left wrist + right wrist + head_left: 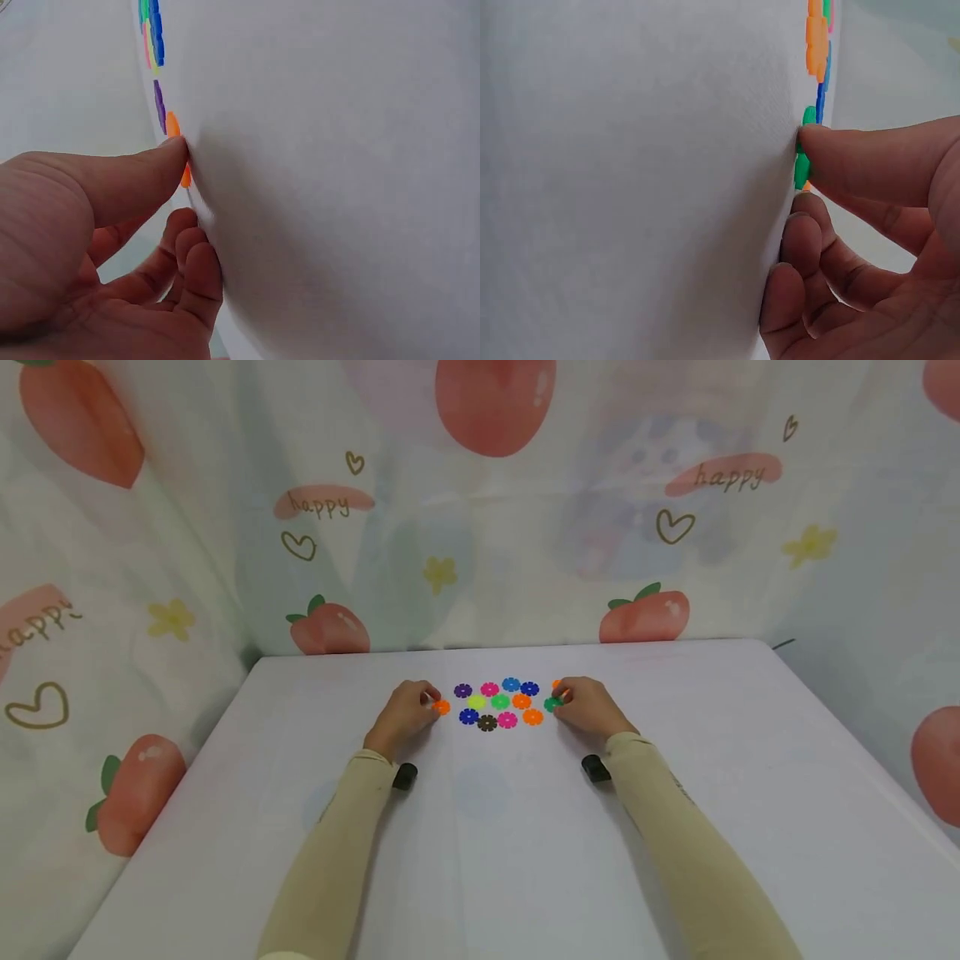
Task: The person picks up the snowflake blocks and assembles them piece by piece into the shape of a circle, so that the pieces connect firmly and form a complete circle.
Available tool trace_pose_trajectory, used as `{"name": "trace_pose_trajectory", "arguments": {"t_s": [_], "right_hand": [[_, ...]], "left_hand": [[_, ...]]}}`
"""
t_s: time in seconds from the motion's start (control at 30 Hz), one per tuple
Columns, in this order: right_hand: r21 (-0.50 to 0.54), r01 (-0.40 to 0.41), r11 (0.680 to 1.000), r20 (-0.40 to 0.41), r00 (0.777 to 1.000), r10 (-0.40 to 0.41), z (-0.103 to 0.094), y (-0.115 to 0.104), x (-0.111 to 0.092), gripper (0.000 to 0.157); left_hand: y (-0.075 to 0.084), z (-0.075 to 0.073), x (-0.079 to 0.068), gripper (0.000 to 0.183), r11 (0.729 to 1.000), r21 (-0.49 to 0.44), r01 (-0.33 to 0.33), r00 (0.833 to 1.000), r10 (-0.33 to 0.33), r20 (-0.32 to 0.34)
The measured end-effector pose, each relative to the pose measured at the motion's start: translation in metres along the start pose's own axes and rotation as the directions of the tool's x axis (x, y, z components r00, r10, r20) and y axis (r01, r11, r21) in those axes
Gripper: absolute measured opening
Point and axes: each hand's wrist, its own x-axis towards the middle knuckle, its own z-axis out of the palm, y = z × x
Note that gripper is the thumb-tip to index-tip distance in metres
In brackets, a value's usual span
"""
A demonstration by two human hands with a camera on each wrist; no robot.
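Left grip (405, 714) pinches the leftmost orange disc (443, 707); right grip (592, 706) pinches the dark green disc (551, 704). Both lie on the white counter (487, 843), flanking other coloured discs (500, 702).

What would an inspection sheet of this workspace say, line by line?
Surface: white, cloth-like tabletop.
Job's things: multicoloured, flat, notched, plastic-looking discs, clustered near the tabletop's far edge.
Clutter: nothing seen.
Grips: left hand touches an orange notched disc; right hand touches a green notched disc; whether either is pinched is hidden.
Cables: thin dark strand beyond the far right corner, cable or not unclear.
Surroundings: pale fabric-like backdrop printed with red fruit, hearts and "happy".
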Motion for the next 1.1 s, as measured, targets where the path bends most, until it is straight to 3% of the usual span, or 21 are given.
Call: {"name": "trace_pose_trajectory", "arguments": {"t_s": [0.17, 0.4, 0.6, 0.8, 1.1], "right_hand": [[0.002, -0.019, 1.000, 0.012, 1.000, 0.019, 0.000, -0.001, 0.003, 0.027], [0.029, -0.030, 0.999, -0.036, 0.999, 0.031, -0.002, 0.006, 0.002, 0.023], [0.114, -0.033, 0.993, -0.090, 0.995, 0.043, -0.004, 0.014, -0.009, 0.027], [0.211, -0.016, 0.977, -0.118, 0.992, 0.042, -0.010, 0.005, -0.023, 0.028], [0.260, 0.043, 0.965, -0.150, 0.989, -0.003, -0.013, -0.013, -0.033, 0.027]], "left_hand": [[-0.004, 0.000, 0.002, 0.026, 0.999, -0.028, -0.015, 1.000, 0.014, -0.014], [-0.018, -0.004, 0.001, 0.021, 0.972, -0.233, 0.005, 0.999, -0.017, -0.052], [-0.023, -0.010, -0.010, 0.019, 0.953, -0.302, 0.016, 0.996, -0.040, -0.075], [-0.017, -0.015, -0.018, 0.019, 0.944, -0.330, 0.004, 0.997, -0.028, -0.068], [0.000, -0.015, -0.032, 0.019, 0.938, -0.341, -0.055, 0.998, 0.038, -0.057]]}}
